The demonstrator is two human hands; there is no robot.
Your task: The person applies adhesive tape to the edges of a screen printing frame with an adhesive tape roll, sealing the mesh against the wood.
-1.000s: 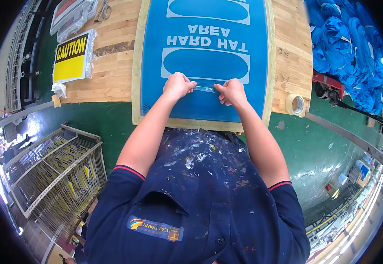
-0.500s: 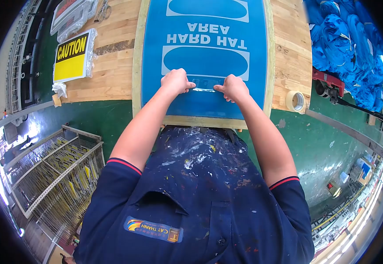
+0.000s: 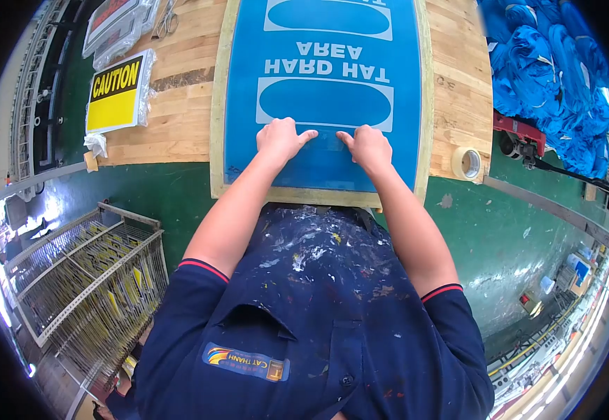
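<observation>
A wood-framed blue printing screen (image 3: 269, 168) lies before me, with reversed "HARD HAT AREA" lettering and pale-bordered ovals. Just below the nearer oval, a faint strip of clear tape (image 3: 327, 138) lies against the mesh between my thumbs. My left hand (image 3: 282, 142) is at the strip's left end, fingers curled and thumb stretched toward the middle. At the right end my right hand (image 3: 368, 150) mirrors it, fingers curled and thumb pointing inward. Both hands are closed; the curled fingers hide whatever part of the strip they may hold.
The wooden table (image 3: 178, 126) bears wrapped yellow CAUTION signs (image 3: 114, 94), scissors (image 3: 167, 19) and a tape roll (image 3: 466, 163). A wire drying rack (image 3: 91, 280) stands lower left. Blue plastic-wrapped bundles (image 3: 528, 63) are piled on a red cart (image 3: 519, 133) at right.
The shiny, bowed strip between my thumbs now looks flat and faint on the screen. My thumbs have tilted upward and my hands have shifted slightly.
</observation>
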